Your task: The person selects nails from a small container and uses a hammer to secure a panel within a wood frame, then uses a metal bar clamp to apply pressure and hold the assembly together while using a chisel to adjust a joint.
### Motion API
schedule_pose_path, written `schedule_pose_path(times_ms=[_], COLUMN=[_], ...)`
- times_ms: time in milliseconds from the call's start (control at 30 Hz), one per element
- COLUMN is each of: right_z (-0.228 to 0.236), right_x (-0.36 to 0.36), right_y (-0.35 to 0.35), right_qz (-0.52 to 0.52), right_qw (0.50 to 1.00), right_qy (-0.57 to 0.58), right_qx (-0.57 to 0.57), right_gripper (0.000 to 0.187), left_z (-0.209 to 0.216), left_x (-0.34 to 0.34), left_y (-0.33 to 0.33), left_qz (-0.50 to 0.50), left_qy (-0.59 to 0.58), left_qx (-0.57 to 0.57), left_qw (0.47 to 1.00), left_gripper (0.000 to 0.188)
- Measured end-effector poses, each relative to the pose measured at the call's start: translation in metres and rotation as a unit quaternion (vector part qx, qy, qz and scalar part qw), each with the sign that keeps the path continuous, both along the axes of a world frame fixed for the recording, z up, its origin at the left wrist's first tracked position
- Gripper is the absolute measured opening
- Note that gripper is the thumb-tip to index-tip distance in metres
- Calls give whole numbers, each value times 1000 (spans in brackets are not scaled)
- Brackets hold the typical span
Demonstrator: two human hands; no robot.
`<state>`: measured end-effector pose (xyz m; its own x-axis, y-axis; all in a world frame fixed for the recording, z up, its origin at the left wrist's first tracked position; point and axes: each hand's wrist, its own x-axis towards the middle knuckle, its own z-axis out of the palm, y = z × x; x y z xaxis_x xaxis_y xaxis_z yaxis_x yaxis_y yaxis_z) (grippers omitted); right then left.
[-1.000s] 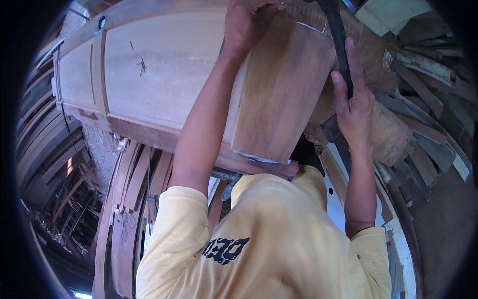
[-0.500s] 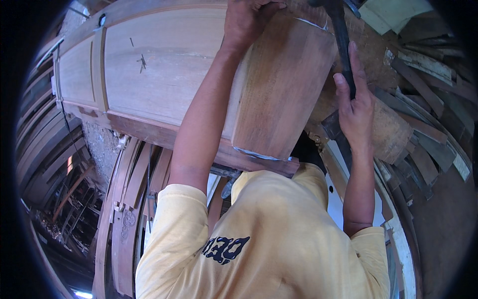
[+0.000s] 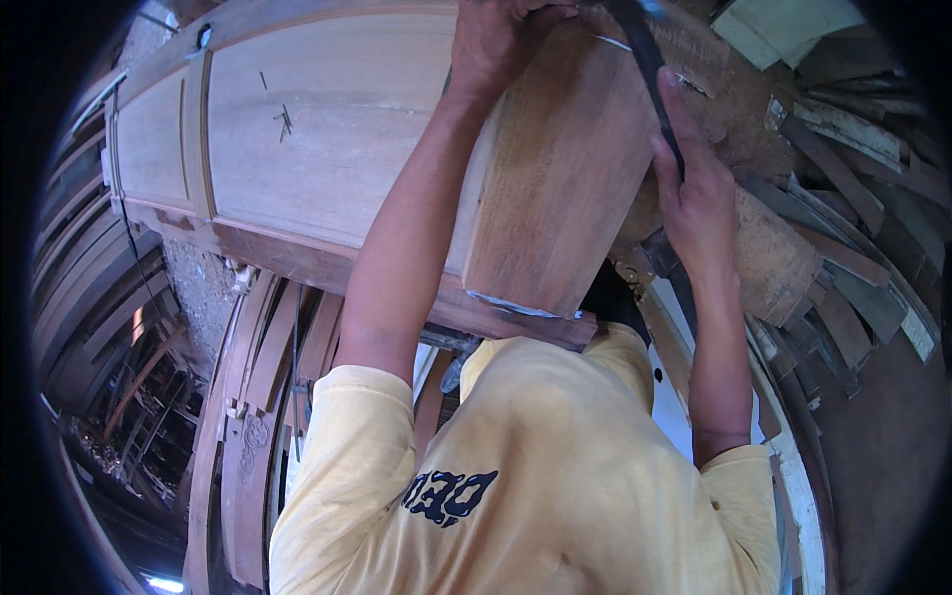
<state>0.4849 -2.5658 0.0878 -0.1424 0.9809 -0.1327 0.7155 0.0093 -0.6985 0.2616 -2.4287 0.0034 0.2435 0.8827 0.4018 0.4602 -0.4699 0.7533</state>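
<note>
My right hand (image 3: 698, 198) is closed round the dark handle of a hammer (image 3: 650, 74), whose head end blurs at the top edge. At the far end of a reddish-brown wooden board (image 3: 555, 188), my left hand (image 3: 496, 50) has its fingers pinched together; whatever they hold is too small or hidden to make out. The board lies across the right part of a panelled wooden door (image 3: 337, 169), with whitish glue-like streaks along its near and far edges. Several loose nails (image 3: 284, 123) rest on the door's large panel.
Scrap wood pieces (image 3: 843, 169) lie heaped at the right, beside a thick light-brown wood block (image 3: 778, 258). Stacked planks (image 3: 89, 268) line the left side. Upright timbers (image 3: 258, 416) stand below the door's near edge, left of my body.
The hammer and my right hand have moved a little left, toward the left hand, with the hammer tilting that way. My left hand has barely shifted; board and nails stay put.
</note>
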Motion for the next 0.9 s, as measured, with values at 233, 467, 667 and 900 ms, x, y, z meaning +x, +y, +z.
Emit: schedule_pose_path(times_ms=[233, 467, 667, 900], right_z=[-12, -14, -5, -12], right_x=[0, 3, 7, 9], right_y=[-3, -1, 4, 5], right_qz=[-4, 3, 23, 22], right_qw=[992, 993, 998, 993], right_qy=[0, -17, -61, -15], right_qx=[129, 116, 15, 116], right_gripper=[61, 63, 54, 57], left_z=[-1, 1, 2, -1], left_x=[1, 0, -2, -2], left_y=[0, 1, 0, 2], left_qz=[2, 5, 14, 8], left_qy=[19, 23, 45, 24], left_qx=[5, 18, -6, 5], left_qw=[1000, 1000, 999, 1000], left_gripper=[9, 9, 8, 8])
